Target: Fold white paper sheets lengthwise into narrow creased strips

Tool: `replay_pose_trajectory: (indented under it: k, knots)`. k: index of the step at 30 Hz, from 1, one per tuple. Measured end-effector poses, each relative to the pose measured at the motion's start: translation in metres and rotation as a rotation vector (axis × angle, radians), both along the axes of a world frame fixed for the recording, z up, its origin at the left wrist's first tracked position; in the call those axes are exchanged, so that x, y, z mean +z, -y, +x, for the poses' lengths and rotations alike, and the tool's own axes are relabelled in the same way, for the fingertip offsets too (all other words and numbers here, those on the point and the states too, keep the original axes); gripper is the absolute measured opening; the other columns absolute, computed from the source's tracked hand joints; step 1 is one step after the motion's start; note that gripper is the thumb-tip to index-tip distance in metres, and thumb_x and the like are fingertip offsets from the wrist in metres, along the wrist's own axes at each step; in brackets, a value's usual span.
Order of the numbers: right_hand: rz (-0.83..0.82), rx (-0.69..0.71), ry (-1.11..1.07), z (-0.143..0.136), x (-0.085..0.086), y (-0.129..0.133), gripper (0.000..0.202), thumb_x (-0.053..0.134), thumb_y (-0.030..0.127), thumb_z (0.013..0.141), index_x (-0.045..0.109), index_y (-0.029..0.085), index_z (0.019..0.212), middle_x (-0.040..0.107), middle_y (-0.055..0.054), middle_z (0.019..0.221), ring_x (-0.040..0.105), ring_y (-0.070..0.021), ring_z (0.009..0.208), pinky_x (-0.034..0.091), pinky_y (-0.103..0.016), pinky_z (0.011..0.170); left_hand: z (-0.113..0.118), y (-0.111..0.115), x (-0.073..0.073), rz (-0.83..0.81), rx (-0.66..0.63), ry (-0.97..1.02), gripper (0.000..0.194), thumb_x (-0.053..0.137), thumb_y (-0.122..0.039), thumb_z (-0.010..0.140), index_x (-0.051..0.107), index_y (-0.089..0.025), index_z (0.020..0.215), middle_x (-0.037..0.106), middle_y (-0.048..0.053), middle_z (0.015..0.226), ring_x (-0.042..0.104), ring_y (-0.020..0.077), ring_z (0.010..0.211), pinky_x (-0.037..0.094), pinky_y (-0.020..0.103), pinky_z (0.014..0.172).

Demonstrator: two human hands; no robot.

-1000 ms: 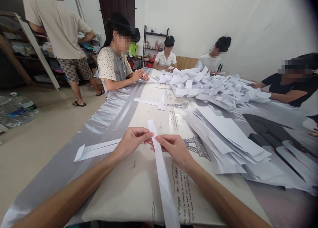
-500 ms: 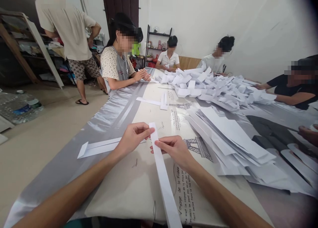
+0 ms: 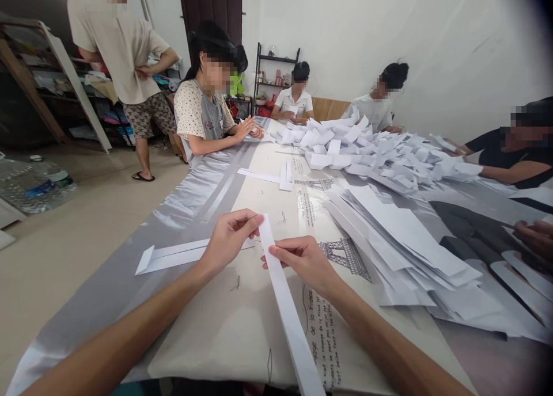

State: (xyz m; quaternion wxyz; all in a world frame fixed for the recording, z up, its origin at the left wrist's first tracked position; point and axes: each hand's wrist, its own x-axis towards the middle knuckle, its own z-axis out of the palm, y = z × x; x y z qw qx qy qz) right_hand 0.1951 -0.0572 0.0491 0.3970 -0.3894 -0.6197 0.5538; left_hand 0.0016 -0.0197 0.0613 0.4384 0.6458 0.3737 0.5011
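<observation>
A long, narrow folded paper strip (image 3: 287, 312) slants from the middle of the table down past the near edge. My left hand (image 3: 228, 235) pinches its far end at the left edge between thumb and fingers. Slightly lower on the strip, my right hand (image 3: 305, 258) grips the right side, thumb on top and fingertips beneath. Behind my left wrist lies a folded white paper piece (image 3: 173, 258) with one upturned end, partly covered by that hand. Farther up the table rests another folded paper piece (image 3: 263, 176).
A stack of flat white papers (image 3: 397, 240) lies to my right. Beyond it spreads a large heap of folded papers (image 3: 371, 148). Several people sit around the printed tablecloth (image 3: 216, 332), their hands near papers. One person (image 3: 121, 50) stands at the left; water bottles (image 3: 38, 180) stand on the floor.
The far end of the strip and my left fingertips have shifted slightly left; its near end has swung slightly right. The standing person's arm has moved behind the back.
</observation>
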Motion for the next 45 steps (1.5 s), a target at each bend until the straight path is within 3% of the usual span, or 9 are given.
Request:
replay_pose_trajectory:
  k: [10, 17, 19, 22, 24, 30, 34, 42, 45]
  knots:
    - [-0.035, -0.013, -0.033, -0.001, -0.001, 0.001, 0.027, 0.068, 0.045, 0.089, 0.082, 0.021, 0.089, 0.078, -0.007, 0.085, 0.075, -0.0227, 0.078, 0.06, -0.037, 0.074, 0.002, 0.001, -0.002, -0.049, 0.01, 0.007, 0.035, 0.072, -0.043, 0.086, 0.061, -0.017, 0.065, 0.054, -0.002, 0.063, 0.047, 0.0116, 0.06, 0.038, 0.025, 0.057]
    - [-0.038, -0.06, 0.001, 0.001, -0.001, 0.001, 0.03, 0.067, 0.046, 0.09, 0.081, 0.02, 0.085, 0.077, -0.007, 0.081, 0.074, -0.0223, 0.076, 0.056, -0.034, 0.07, 0.004, 0.0, -0.003, -0.072, 0.132, 0.081, 0.04, 0.062, -0.051, 0.091, 0.057, -0.019, 0.069, 0.047, -0.004, 0.062, 0.04, 0.0104, 0.058, 0.034, 0.023, 0.057]
    - [-0.026, -0.046, -0.016, 0.001, -0.001, 0.001, 0.031, 0.066, 0.046, 0.09, 0.08, 0.019, 0.084, 0.077, -0.006, 0.08, 0.073, -0.0222, 0.077, 0.057, -0.034, 0.072, 0.006, 0.003, -0.003, -0.144, 0.046, 0.054, 0.036, 0.067, -0.054, 0.087, 0.061, -0.019, 0.078, 0.049, -0.004, 0.063, 0.042, 0.0104, 0.058, 0.035, 0.023, 0.056]
    - [-0.011, -0.051, -0.037, 0.0, -0.002, 0.002, 0.033, 0.065, 0.047, 0.09, 0.08, 0.019, 0.083, 0.076, -0.006, 0.081, 0.073, -0.0219, 0.077, 0.057, -0.036, 0.076, 0.01, 0.009, -0.003, -0.24, -0.221, 0.026, 0.037, 0.07, -0.052, 0.085, 0.065, -0.017, 0.076, 0.056, -0.001, 0.065, 0.047, 0.0109, 0.058, 0.038, 0.025, 0.057]
    - [-0.024, -0.069, -0.044, -0.002, -0.003, 0.002, 0.032, 0.067, 0.048, 0.089, 0.08, 0.019, 0.084, 0.077, -0.007, 0.082, 0.074, -0.0221, 0.076, 0.058, -0.036, 0.077, 0.013, 0.012, -0.005, -0.258, -0.271, 0.069, 0.036, 0.069, -0.049, 0.087, 0.068, -0.015, 0.075, 0.058, 0.0, 0.064, 0.048, 0.0111, 0.056, 0.04, 0.027, 0.058]
    - [-0.048, -0.088, -0.067, -0.007, -0.001, 0.003, 0.034, 0.068, 0.05, 0.088, 0.081, 0.019, 0.087, 0.077, -0.008, 0.083, 0.075, -0.0226, 0.071, 0.058, -0.035, 0.07, 0.017, 0.012, -0.013, -0.296, -0.1, 0.147, 0.037, 0.067, -0.053, 0.088, 0.075, -0.017, 0.087, 0.05, -0.003, 0.055, 0.045, 0.0121, 0.051, 0.039, 0.028, 0.053]
    - [-0.034, -0.061, -0.058, -0.007, 0.0, 0.005, 0.034, 0.065, 0.048, 0.09, 0.08, 0.018, 0.084, 0.076, -0.007, 0.08, 0.075, -0.0222, 0.071, 0.055, -0.031, 0.064, 0.013, 0.007, -0.013, -0.296, 0.006, 0.157, 0.038, 0.068, -0.054, 0.087, 0.075, -0.017, 0.081, 0.032, -0.007, 0.052, 0.031, 0.0092, 0.048, 0.034, 0.027, 0.053]
    - [-0.076, -0.092, -0.055, -0.007, -0.001, 0.003, 0.033, 0.069, 0.05, 0.087, 0.078, 0.018, 0.086, 0.076, -0.007, 0.079, 0.075, -0.0225, 0.07, 0.056, -0.033, 0.064, 0.01, 0.005, -0.01, -0.265, -0.009, 0.196, 0.036, 0.067, -0.053, 0.088, 0.075, -0.018, 0.088, 0.022, -0.007, 0.06, 0.023, 0.0103, 0.056, 0.031, 0.027, 0.059]
    - [-0.063, -0.08, -0.047, -0.006, -0.001, 0.004, 0.032, 0.067, 0.048, 0.089, 0.078, 0.018, 0.085, 0.076, -0.006, 0.078, 0.074, -0.0219, 0.07, 0.056, -0.032, 0.064, 0.008, 0.005, -0.01, -0.312, -0.116, 0.126, 0.036, 0.069, -0.053, 0.087, 0.076, -0.017, 0.088, 0.023, -0.007, 0.058, 0.023, 0.0096, 0.054, 0.027, 0.027, 0.056]
